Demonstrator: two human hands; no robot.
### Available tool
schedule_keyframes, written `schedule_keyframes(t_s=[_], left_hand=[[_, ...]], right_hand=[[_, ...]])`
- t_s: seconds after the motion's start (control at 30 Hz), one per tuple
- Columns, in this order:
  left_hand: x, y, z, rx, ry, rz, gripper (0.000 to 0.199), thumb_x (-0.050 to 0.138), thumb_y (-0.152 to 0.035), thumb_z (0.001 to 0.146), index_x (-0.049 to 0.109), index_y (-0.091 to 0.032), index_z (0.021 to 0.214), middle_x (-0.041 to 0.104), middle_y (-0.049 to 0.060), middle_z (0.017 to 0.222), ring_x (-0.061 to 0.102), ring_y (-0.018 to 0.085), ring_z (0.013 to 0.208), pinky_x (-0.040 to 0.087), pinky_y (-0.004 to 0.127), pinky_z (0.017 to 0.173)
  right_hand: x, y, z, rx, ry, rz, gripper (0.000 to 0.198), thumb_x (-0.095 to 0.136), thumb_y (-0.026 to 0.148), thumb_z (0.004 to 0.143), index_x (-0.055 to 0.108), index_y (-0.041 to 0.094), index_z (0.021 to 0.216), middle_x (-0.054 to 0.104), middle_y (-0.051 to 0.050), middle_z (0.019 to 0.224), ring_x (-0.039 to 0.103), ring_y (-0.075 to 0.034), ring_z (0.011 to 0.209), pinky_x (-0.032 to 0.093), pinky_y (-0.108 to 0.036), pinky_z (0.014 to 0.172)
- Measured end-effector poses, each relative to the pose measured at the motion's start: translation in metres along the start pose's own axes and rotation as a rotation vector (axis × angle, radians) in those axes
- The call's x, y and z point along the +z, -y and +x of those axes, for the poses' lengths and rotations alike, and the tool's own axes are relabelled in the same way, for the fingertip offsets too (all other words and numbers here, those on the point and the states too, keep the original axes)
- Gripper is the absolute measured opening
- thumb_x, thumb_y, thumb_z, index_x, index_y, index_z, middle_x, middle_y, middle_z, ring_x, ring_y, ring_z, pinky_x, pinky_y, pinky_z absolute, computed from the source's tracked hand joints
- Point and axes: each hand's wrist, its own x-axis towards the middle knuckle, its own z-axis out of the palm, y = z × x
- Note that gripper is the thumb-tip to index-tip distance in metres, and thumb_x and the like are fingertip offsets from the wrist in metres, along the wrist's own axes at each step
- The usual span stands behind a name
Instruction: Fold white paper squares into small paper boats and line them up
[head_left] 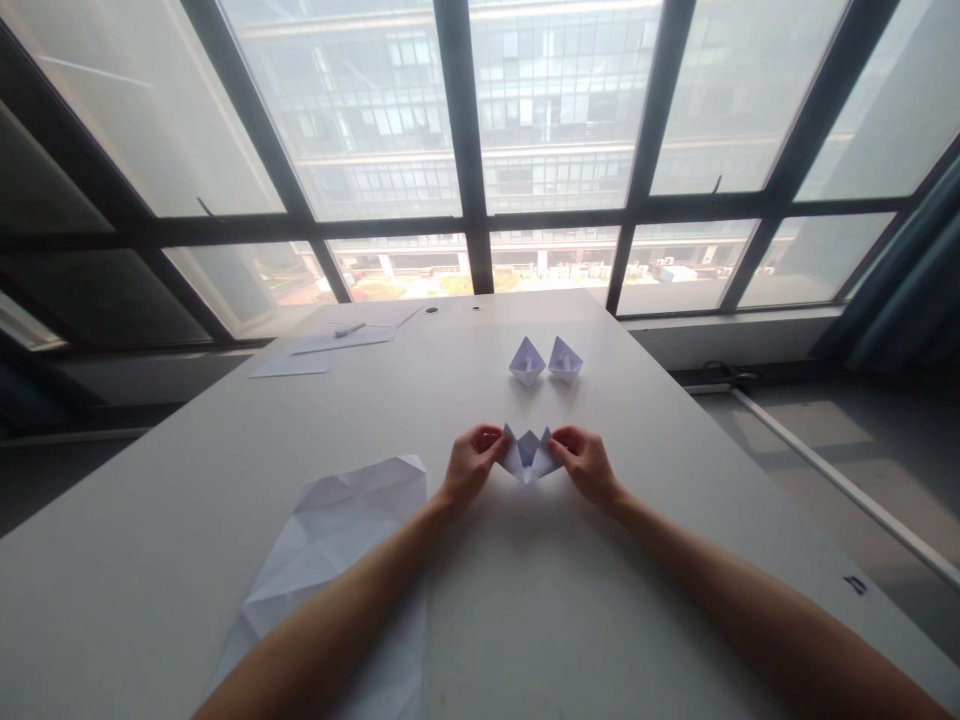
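Between my two hands is a small folded white paper piece (pixel 529 458), pointed at both sides with an opened pocket in its middle. My left hand (pixel 474 462) pinches its left point between thumb and fingers. The right point is pinched the same way by my right hand (pixel 586 460). Beyond them stand two folded paper boats, a left boat (pixel 527 362) and a right boat (pixel 565 361), side by side and nearly touching. Under my left forearm lies a creased sheet of white paper (pixel 337 520), partly hidden by the arm.
The white table (pixel 637 580) reaches toward large framed windows (pixel 555 110). At its far left lie flat paper sheets (pixel 307 360) with a pen-like object (pixel 349 329) on top. A small dark mark (pixel 855 584) is near the right edge. A curtain (pixel 900 270) hangs at the right.
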Motion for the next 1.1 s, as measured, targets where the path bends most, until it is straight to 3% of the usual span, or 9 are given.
schedule_keyframes(t_s=[0.13, 0.27, 0.5, 0.6, 0.7, 0.8, 0.87, 0.97, 1.1], left_hand=[[-0.004, 0.007, 0.005, 0.06, -0.113, -0.068, 0.036, 0.072, -0.048, 0.08, 0.06, -0.016, 0.088, 0.073, 0.009, 0.09, 0.069, 0.021, 0.086, 0.053, 0.034, 0.079], [-0.008, 0.013, 0.008, 0.025, -0.214, -0.112, 0.037, 0.069, -0.049, 0.082, 0.055, -0.017, 0.093, 0.07, 0.006, 0.089, 0.068, 0.019, 0.084, 0.054, 0.037, 0.083], [-0.008, 0.018, 0.011, -0.005, -0.272, -0.176, 0.035, 0.064, -0.046, 0.086, 0.049, -0.017, 0.099, 0.068, 0.002, 0.081, 0.068, 0.016, 0.076, 0.056, 0.036, 0.078], [-0.007, 0.019, 0.011, 0.064, -0.271, -0.106, 0.029, 0.062, -0.041, 0.088, 0.05, -0.017, 0.099, 0.066, 0.001, 0.077, 0.065, 0.015, 0.07, 0.055, 0.03, 0.069], [-0.004, 0.017, 0.007, 0.14, -0.239, -0.029, 0.022, 0.06, -0.037, 0.09, 0.05, -0.018, 0.096, 0.063, -0.001, 0.071, 0.061, 0.014, 0.064, 0.05, 0.026, 0.062], [-0.001, 0.012, 0.002, 0.194, -0.162, 0.014, 0.019, 0.059, -0.034, 0.092, 0.05, -0.019, 0.095, 0.062, -0.002, 0.07, 0.059, 0.013, 0.064, 0.048, 0.024, 0.06], [0.001, 0.009, -0.001, 0.207, -0.111, 0.013, 0.02, 0.06, -0.036, 0.092, 0.049, -0.019, 0.095, 0.063, -0.002, 0.071, 0.06, 0.013, 0.064, 0.047, 0.023, 0.06], [0.003, 0.007, -0.002, 0.187, -0.052, -0.031, 0.026, 0.062, -0.04, 0.091, 0.047, -0.019, 0.095, 0.062, -0.002, 0.07, 0.059, 0.013, 0.064, 0.045, 0.023, 0.058], [0.005, 0.007, 0.0, 0.122, 0.015, -0.082, 0.044, 0.066, -0.052, 0.086, 0.045, -0.019, 0.107, 0.065, -0.001, 0.076, 0.061, 0.015, 0.064, 0.047, 0.024, 0.057]], right_hand=[[-0.004, -0.003, 0.006, -0.048, -0.139, 0.024, 0.033, 0.066, 0.051, 0.082, 0.062, 0.018, 0.083, 0.067, -0.006, 0.079, 0.063, -0.02, 0.074, 0.051, -0.032, 0.068], [-0.008, -0.004, 0.011, -0.062, -0.237, 0.042, 0.029, 0.066, 0.047, 0.082, 0.058, 0.02, 0.087, 0.066, -0.005, 0.079, 0.063, -0.021, 0.078, 0.052, -0.034, 0.072], [-0.008, -0.008, 0.014, 0.011, -0.223, 0.06, 0.026, 0.064, 0.042, 0.08, 0.055, 0.019, 0.088, 0.066, -0.004, 0.073, 0.063, -0.021, 0.071, 0.05, -0.034, 0.067], [-0.009, -0.006, 0.011, -0.005, -0.233, -0.113, 0.032, 0.063, 0.045, 0.082, 0.056, 0.018, 0.097, 0.068, -0.009, 0.086, 0.065, -0.024, 0.079, 0.051, -0.037, 0.07], [-0.009, 0.005, 0.004, -0.193, -0.231, -0.426, 0.045, 0.063, 0.05, 0.084, 0.059, 0.017, 0.114, 0.066, -0.015, 0.112, 0.061, -0.03, 0.104, 0.049, -0.045, 0.088], [-0.006, 0.019, -0.005, -0.328, -0.055, -0.637, 0.062, 0.071, 0.054, 0.079, 0.058, 0.019, 0.128, 0.065, -0.015, 0.121, 0.057, -0.033, 0.114, 0.041, -0.048, 0.1], [-0.002, 0.024, -0.009, -0.263, 0.063, -0.656, 0.054, 0.073, 0.052, 0.078, 0.065, 0.022, 0.121, 0.071, -0.012, 0.112, 0.063, -0.031, 0.104, 0.044, -0.044, 0.094], [0.001, 0.024, -0.009, -0.052, 0.13, -0.535, 0.027, 0.068, 0.046, 0.082, 0.073, 0.022, 0.094, 0.074, -0.006, 0.085, 0.067, -0.024, 0.078, 0.048, -0.034, 0.073], [0.004, 0.019, -0.005, 0.124, 0.141, -0.199, 0.031, 0.071, 0.048, 0.077, 0.064, 0.017, 0.072, 0.066, -0.002, 0.066, 0.058, -0.017, 0.06, 0.039, -0.026, 0.053]])
